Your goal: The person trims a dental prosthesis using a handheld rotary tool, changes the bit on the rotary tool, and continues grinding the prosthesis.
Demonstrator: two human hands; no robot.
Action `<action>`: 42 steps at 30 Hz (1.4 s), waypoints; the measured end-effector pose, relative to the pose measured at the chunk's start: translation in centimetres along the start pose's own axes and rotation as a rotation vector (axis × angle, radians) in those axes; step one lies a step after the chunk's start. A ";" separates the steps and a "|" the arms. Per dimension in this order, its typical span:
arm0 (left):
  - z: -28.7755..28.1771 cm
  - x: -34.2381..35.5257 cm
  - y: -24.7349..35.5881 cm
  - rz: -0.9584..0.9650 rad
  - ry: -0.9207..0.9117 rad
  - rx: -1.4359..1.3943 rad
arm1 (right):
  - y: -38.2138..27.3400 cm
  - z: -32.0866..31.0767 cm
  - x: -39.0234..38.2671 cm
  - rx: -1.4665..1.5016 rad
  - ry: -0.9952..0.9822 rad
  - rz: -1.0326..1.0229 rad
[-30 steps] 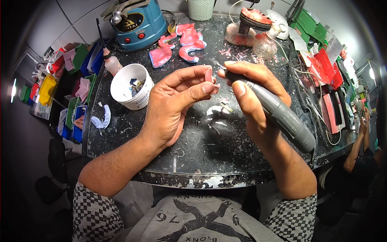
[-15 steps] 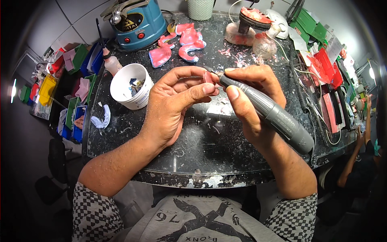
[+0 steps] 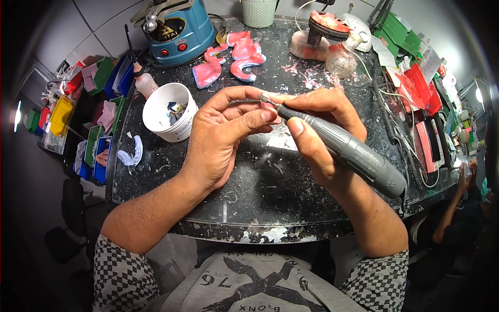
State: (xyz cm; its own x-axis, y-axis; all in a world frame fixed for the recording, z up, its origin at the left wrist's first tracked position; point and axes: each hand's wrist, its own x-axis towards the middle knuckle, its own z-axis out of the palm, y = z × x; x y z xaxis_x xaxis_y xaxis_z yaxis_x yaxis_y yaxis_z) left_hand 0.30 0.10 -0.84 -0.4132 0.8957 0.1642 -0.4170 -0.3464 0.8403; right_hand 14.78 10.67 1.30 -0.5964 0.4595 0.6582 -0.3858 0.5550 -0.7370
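Between its thumb and fingers, my left hand (image 3: 223, 117) pinches a small pink piece (image 3: 267, 105), mostly covered by the fingertips. My right hand (image 3: 335, 135) is wrapped round a dark grey rotary handpiece (image 3: 358, 153), its body slanting down to the right. The bit (image 3: 266, 99) at the handpiece's tip lies at the pink piece, by my left fingertips; whether they touch I cannot tell. Beyond my hands lie several pink dental pieces with bluish-white edges (image 3: 247, 67). A white tub (image 3: 165, 112) holding small scraps stands beside my left hand.
A blue machine (image 3: 182, 34) stands at the back left, near a squeeze bottle (image 3: 144, 83). A pale horseshoe-shaped piece (image 3: 131, 152) lies at the left. At the back right are a glass burner (image 3: 341, 60) and pink shavings. Coloured bins (image 3: 101, 151) flank the black bench (image 3: 249, 195). Another person (image 3: 460, 213) is far right.
The handpiece's tip has shifted slightly left and down, over the pink piece. My left hand has barely moved. At far right, the other person's raised arm has come down.
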 end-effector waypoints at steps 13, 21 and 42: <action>0.2 -0.1 0.2 0.090 0.023 -0.050 | 0.7 0.0 0.8 0.059 0.085 0.048; 0.2 -0.1 0.5 0.223 -0.086 0.020 | 0.2 -0.9 0.8 -0.172 -0.023 -0.239; 0.4 -0.3 0.9 0.375 -0.174 0.134 | 0.0 -1.3 0.5 -0.219 -0.099 -0.274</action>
State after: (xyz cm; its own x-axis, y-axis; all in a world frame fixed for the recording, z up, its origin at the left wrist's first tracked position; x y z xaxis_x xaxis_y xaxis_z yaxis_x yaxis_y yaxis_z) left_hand 0.38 -0.35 0.14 -0.3688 0.7524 0.5458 -0.1503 -0.6277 0.7638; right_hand 15.42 11.84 1.85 -0.5614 0.2097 0.8005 -0.3868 0.7887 -0.4778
